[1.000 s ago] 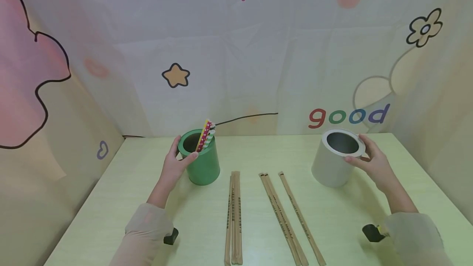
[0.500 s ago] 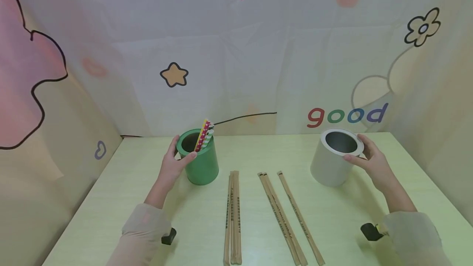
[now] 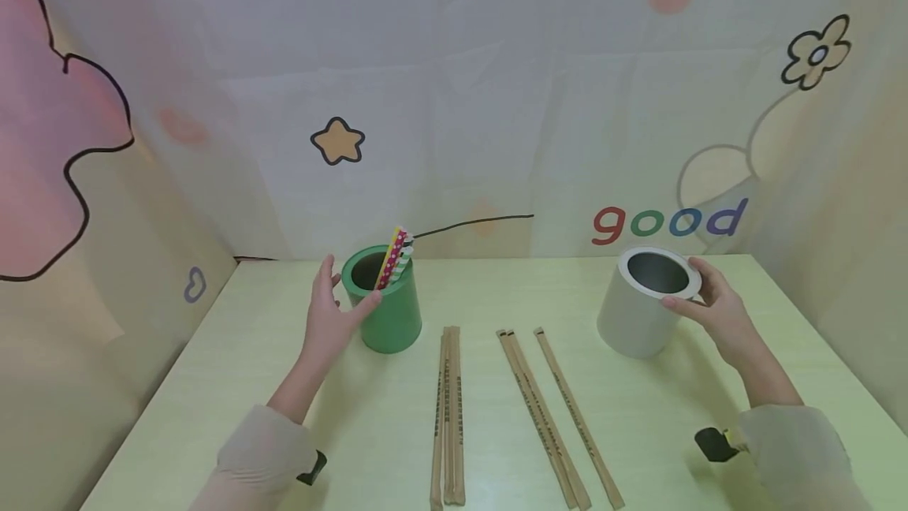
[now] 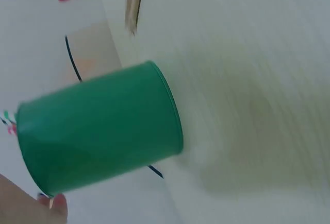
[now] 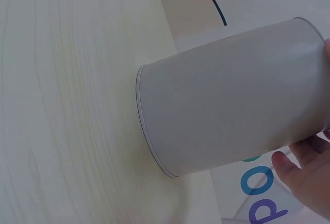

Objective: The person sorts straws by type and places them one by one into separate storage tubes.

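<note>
A green cup (image 3: 388, 318) stands left of centre on the table and holds several patterned straws (image 3: 397, 255) that lean to the right. My left hand (image 3: 340, 294) is beside its left wall. The fingers are straightened and lifted off the rim, and only the thumb is still near the wall. In the left wrist view the green cup (image 4: 98, 126) fills the frame, with one fingertip (image 4: 58, 204) at its rim edge. My right hand (image 3: 691, 290) grips the rim of a grey cup (image 3: 634, 322), thumb in front and fingers behind. The right wrist view shows the grey cup (image 5: 227, 95) and my fingers (image 5: 304, 172).
Brown paper-wrapped sticks lie lengthwise on the pale table (image 3: 674, 416): a tight bundle (image 3: 447, 416) in the middle, a pair (image 3: 539, 416) and a single one (image 3: 578, 416) to its right. A patterned cloth backdrop (image 3: 496, 101) closes off the back and sides.
My left hand has loosened from the green cup, with its fingers straightening and lifting away from the rim. My right hand keeps its grip on the grey cup.
</note>
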